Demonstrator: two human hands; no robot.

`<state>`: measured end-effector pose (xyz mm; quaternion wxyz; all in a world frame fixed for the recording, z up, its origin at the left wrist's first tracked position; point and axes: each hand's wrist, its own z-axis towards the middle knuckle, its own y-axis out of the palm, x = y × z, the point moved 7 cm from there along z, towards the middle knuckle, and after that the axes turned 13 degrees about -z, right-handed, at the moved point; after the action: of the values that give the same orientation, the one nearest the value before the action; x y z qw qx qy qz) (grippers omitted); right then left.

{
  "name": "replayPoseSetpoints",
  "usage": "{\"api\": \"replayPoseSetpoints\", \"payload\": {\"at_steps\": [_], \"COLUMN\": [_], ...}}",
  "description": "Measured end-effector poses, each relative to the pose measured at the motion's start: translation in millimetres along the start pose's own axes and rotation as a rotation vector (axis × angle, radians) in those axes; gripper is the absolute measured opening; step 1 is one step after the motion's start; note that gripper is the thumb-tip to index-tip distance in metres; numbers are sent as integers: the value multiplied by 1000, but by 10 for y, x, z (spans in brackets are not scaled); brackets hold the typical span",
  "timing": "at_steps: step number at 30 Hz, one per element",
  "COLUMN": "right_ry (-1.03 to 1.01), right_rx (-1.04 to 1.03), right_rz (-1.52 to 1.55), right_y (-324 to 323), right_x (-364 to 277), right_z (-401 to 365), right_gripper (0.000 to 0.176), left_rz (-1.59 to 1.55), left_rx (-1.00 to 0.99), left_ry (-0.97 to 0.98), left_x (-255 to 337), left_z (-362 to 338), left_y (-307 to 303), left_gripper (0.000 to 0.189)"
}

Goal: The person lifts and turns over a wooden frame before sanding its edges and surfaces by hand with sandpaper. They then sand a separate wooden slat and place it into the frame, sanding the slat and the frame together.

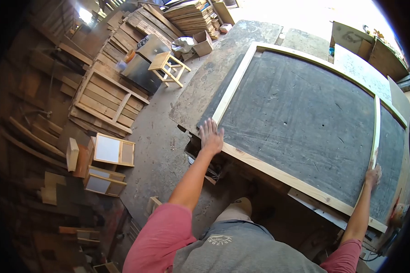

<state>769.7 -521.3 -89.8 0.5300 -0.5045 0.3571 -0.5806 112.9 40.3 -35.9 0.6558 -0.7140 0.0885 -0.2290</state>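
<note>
A large pale wooden frame [278,169] lies flat on a dark, scuffed board [300,109] on the workbench. My left hand [211,138] rests palm down at the frame's near left corner, its fingers stretched out and slightly apart. Toward the right end, a crossbar [376,129] of the frame runs away from me. My right hand [373,176] is closed around the near part of that crossbar, with the fingertips partly hidden. Under the frame's near rail, a strip of lighter material [316,209] shows at the bench edge.
Left of the bench, a small wooden stool [166,66] stands on the concrete floor. Stacked planks [193,18] and a slatted panel [107,98] lie beyond it. Small framed cabinets [111,150] sit at the lower left. Boards [369,48] lean at the far right.
</note>
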Motion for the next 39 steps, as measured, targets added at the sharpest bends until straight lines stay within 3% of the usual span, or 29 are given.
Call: {"api": "replayPoseSetpoints", "payload": {"at_steps": [3,7,14,17,19,21,24,30,39], "right_ry": [7,23,11,-16,-21,-66,-69,-79,-75], "right_rx": [21,-77,-44,-2,-11,74,32,72,28], "right_rz": [17,18,14,49,56,34,20,37,59], "right_y": [36,105,75,91,143,161,208,218,-120], "right_x": [12,18,45,52,95,93,131,217,166], "right_z": [12,22,-27,13,17,4,-30,-98,-254], "right_gripper": [78,77,76,77,77,75,72,69,63], "left_rz": [-233,-261,-244,-253,-246,-229,-163,-140,-62], "left_rx": [48,98,77,73,40,0,42,17,-17], "left_ry": [62,154,128,286,274,281,299,445,330], "left_x": [-83,-179,129,-46,-171,-164,26,777,2135], "left_z": [133,-485,668,151,-249,-149,331,2091,4763], "left_y": [19,53,48,2,-8,0,36,75,116], "left_gripper": [72,72,73,72,72,72,73,74,75]}}
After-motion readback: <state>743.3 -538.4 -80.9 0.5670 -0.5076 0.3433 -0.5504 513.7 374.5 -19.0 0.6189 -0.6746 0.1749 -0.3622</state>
